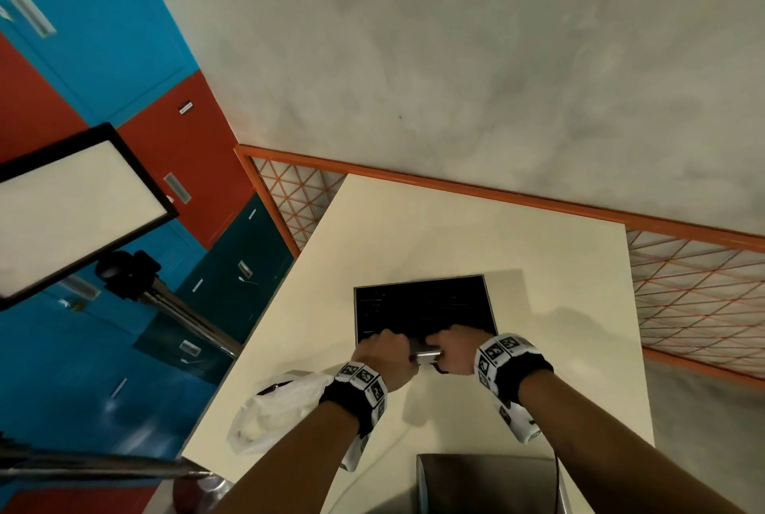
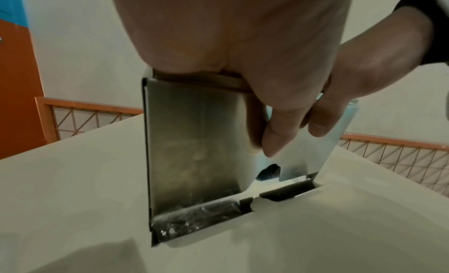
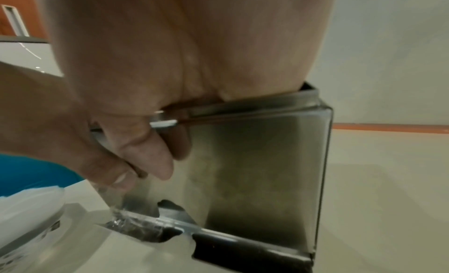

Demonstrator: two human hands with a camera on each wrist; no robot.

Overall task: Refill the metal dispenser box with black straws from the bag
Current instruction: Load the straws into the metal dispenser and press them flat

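The metal dispenser box stands on the cream table, its open top full of black straws. Both hands clasp its near rim side by side. My left hand curls over the rim, its thumb down the steel front. My right hand grips the rim just to the right, and its thumb also lies on the front. Black straws lie in the slot at the box's foot. The white plastic bag lies crumpled left of my left wrist.
A grey metal sheet-like piece sits at the table's near edge under my right forearm. An orange-framed mesh rail runs behind the table. A light panel on a tripod stands to the left, before blue and red lockers.
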